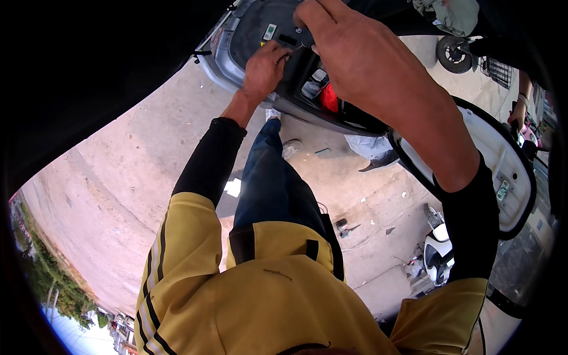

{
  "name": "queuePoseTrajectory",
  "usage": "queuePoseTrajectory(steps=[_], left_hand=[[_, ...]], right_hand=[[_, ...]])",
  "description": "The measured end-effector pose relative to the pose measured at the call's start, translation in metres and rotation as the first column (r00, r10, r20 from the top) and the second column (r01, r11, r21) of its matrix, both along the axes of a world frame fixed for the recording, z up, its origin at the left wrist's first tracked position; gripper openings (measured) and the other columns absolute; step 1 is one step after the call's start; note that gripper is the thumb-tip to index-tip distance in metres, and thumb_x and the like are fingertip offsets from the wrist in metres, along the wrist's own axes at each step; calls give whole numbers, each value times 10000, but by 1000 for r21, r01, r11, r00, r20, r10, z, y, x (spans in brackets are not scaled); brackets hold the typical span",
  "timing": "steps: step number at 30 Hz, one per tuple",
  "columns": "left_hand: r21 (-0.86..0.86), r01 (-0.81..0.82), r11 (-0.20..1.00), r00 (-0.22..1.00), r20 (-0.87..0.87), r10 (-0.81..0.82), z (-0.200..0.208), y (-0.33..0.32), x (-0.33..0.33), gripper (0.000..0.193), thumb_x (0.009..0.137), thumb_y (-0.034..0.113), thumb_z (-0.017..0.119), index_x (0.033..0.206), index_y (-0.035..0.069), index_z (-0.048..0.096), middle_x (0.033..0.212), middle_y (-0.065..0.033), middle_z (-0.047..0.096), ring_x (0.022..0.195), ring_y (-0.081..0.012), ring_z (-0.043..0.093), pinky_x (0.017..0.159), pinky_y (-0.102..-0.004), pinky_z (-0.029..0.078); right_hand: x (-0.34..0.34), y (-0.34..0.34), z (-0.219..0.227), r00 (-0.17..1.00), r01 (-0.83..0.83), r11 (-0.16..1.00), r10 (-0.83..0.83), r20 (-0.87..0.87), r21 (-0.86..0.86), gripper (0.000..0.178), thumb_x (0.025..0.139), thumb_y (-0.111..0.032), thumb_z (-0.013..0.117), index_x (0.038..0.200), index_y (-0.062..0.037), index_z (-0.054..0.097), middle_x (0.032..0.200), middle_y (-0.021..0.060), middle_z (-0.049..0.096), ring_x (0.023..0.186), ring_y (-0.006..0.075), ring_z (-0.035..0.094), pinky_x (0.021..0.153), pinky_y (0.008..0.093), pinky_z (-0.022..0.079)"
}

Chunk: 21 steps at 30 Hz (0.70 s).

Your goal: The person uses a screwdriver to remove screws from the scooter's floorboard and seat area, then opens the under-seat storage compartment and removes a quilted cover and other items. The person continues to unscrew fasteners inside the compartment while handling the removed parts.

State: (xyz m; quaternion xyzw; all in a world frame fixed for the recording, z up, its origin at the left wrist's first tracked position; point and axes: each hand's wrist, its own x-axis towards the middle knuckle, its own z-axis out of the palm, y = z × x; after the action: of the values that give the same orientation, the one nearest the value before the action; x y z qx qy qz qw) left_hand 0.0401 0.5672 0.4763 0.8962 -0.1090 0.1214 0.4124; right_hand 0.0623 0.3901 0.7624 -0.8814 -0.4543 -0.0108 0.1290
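My right hand reaches in from the right, its fingers curled around the dark handle of what looks like a screwdriver. A thin metal shaft runs from it toward my left hand. The left thumb and fingertips are pinched together at the shaft's end; what they hold there is too small to make out. Both hands are over a dark panel set in a silver-grey scooter body. A small white-green label and a slot show on the panel. Beside it, an open storage compartment holds a red item.
A raised seat or lid with a pale underside stands at the right. A wheel and another person's hand are at the upper right. A white-black scooter is lower right. A white bag lies on the ground.
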Motion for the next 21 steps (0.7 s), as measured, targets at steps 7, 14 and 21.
queuePoseTrajectory(steps=[7,14,21], left_hand=[[-42,-6,999,997,-76,2,9,1,-3,252,891,22,698,1133,67,747,1075,-115,676,1007,-365,681,862,-445,556],[-166,43,985,994,-94,-59,14,10,-2,338,867,-38,642,1188,54,702,1128,-151,681,1069,-386,679,928,-454,549],[-133,98,986,990,-86,-110,6,11,3,312,859,5,721,1168,41,697,1119,-167,673,1074,-395,661,947,-450,534]], right_hand=[[1,24,17,999,-22,930,4,-51,-366,219,898,-54,640,1089,52,620,1076,243,659,898,378,737,801,416,610],[13,26,22,998,-38,955,24,-51,-294,243,890,-21,662,1112,64,609,1120,270,666,938,392,744,838,423,618],[40,9,10,984,-177,936,176,-30,-304,273,938,8,637,1207,40,607,1279,266,609,1124,379,695,970,426,573]])
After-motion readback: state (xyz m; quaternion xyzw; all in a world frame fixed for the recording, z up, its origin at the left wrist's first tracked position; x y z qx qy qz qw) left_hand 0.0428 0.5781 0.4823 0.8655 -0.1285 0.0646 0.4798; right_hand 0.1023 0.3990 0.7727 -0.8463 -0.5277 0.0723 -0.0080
